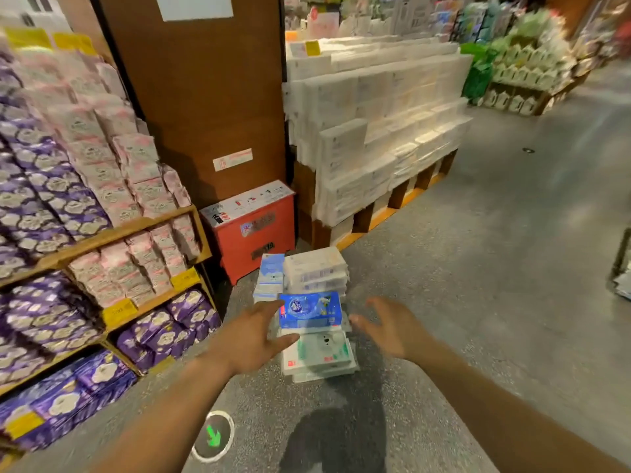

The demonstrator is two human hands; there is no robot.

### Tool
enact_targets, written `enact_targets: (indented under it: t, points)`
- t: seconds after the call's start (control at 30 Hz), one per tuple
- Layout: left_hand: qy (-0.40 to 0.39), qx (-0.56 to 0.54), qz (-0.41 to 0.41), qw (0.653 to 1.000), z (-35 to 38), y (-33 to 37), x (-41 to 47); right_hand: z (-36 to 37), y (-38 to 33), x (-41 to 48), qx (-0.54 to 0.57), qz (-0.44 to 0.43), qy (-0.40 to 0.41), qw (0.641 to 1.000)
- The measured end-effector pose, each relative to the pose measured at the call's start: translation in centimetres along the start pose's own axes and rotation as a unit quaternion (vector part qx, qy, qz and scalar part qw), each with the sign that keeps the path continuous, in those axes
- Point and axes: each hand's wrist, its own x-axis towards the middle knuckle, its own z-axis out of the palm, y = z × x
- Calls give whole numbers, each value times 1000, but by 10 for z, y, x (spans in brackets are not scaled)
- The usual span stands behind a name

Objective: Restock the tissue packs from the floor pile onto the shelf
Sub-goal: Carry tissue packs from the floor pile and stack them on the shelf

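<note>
Reference thing: blue tissue pack (310,310), lying flat in the middle of the floor pile (317,372) on the grey floor (478,268).

- Directly behind the blue pack: a stack of white packs (316,271). Behind and left of it: pale blue packs (271,274) standing on edge.
- In front of the blue pack and lower: a green-and-white pack (321,353) lying on more white packs.
- Left grip (249,339): at the blue pack's left edge, palm down, fingers straight and spread, holding nothing. The forefinger overlaps the pack's left corner; I cannot tell whether it touches.
- Right grip (392,329): just right of the blue pack, fingers spread and slightly bent, holding nothing. It is motion-blurred, and the fingertips sit near the pack's right edge; contact cannot be told.
- Left of the blue pack: wooden shelf (112,233), its tiers filled with purple packs (51,199) and pink packs (112,148), with yellow price tags (119,310) on the board edges.
- Behind the blue pack, past the white stack: a red box (252,230) against a brown panel (205,97).
- Behind and right of the blue pack: a large stepped display of white packs (375,131).
- In front and left of the blue pack: a round floor marker with a green arrow (213,435).
</note>
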Motion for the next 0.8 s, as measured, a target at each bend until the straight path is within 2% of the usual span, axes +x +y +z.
enact_targets:
  t: [0.23,0.37,0.5,0.63,0.8]
  points:
    - [-22,-44,11,999,-18,-59,138,1,1,168,-16,29,-32,999]
    - [-46,-18,-16,999,-7,-114,225,20,5,266,-37,53,-46,997]
    - [-48,-20,-35,998,6,-150,300,48,27,355,-12,86,-8,996]
    - [-45,-20,-74,996,65,-198,370,100,68,437,12,126,-8,992]
    - [-42,-11,-118,992,184,-277,458,210,161,557,-9,144,-11,989]
